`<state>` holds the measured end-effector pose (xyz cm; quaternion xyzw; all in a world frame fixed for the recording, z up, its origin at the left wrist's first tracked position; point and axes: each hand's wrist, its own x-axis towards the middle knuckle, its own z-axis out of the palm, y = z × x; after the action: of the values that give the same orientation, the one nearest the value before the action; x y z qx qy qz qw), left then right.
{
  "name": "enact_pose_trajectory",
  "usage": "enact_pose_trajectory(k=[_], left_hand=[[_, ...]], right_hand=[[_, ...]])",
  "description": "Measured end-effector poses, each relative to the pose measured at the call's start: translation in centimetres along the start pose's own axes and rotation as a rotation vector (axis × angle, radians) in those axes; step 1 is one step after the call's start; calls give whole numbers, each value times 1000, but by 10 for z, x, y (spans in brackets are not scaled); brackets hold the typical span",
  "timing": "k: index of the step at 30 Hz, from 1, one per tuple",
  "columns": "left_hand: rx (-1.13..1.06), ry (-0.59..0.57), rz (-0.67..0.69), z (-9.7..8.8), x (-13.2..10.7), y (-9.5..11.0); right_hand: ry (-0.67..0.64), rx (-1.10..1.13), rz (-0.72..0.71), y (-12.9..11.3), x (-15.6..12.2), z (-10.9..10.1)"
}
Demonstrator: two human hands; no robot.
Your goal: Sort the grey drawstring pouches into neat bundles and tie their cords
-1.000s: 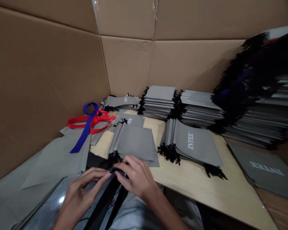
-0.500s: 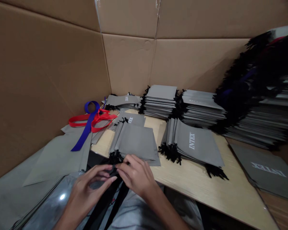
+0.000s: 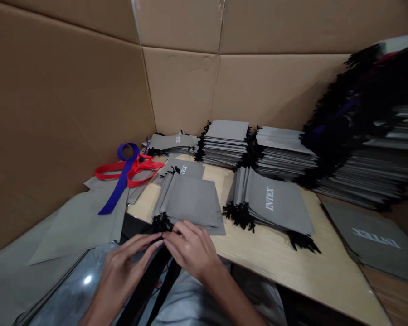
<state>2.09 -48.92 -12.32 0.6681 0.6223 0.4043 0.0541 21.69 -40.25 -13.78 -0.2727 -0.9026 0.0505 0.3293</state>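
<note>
My left hand (image 3: 122, 269) and my right hand (image 3: 192, 249) meet fingertip to fingertip at the near edge of the table. Both pinch a black strap (image 3: 148, 285) that runs in two bands down toward my lap. Just beyond the fingers lies a small stack of grey pouches (image 3: 190, 203) with black tassel cords at its near end. A second fanned stack of grey pouches (image 3: 275, 206), printed with white letters, lies to the right of it.
Taller piles of grey pouches (image 3: 224, 142) line the back, and a big pile (image 3: 377, 149) rises at the right. Red and blue ribbons (image 3: 125, 172) lie at the left. Cardboard walls (image 3: 64, 104) enclose the wooden table (image 3: 292, 267). Grey sheets (image 3: 78, 226) cover the near left.
My fingers have shifted slightly on the black strap, with the left fingertips drawn closer to the right ones. Nothing else has moved.
</note>
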Motion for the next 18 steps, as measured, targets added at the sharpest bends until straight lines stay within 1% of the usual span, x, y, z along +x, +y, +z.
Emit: enact_pose_trajectory(k=[4,9,13,18], left_hand=[[-44,-13,12,2,1,4],[-50,-68,-9,4,-4,1],[-29,-57,68,3,-6,-2],[7,-38,133,0,-3,0]], right_hand=[[-19,-16,-3,-1,0,0],[-22,-19,-6,-1,-1,1],[-19,-15,5,-1,-1,0],[-36,-17,25,-2,-2,1]])
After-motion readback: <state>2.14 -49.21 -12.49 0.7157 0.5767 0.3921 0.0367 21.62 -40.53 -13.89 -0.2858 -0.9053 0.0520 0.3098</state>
